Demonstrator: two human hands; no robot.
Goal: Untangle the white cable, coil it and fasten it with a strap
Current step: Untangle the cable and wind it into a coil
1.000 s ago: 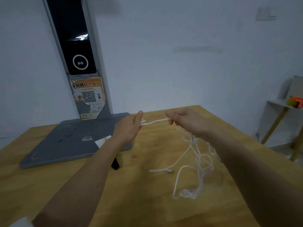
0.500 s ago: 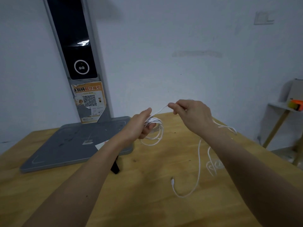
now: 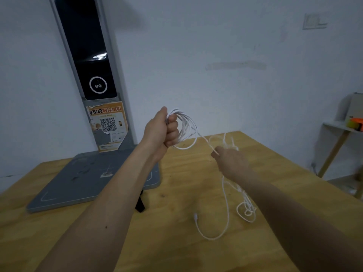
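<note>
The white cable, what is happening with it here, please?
A person is winding the thin white cable into a coil. The left hand grips several finished loops, raised above the light wooden table. The right hand pinches the strand leading away from the coil. The rest of the cable lies loose and partly tangled on the table, its plug end free. No strap is on the coil yet.

My left hand (image 3: 164, 130) holds cable (image 3: 225, 203) coils at frame centre; slack trails lower right across the worktop (image 3: 176, 242); stand (image 3: 92, 179) left.
</note>
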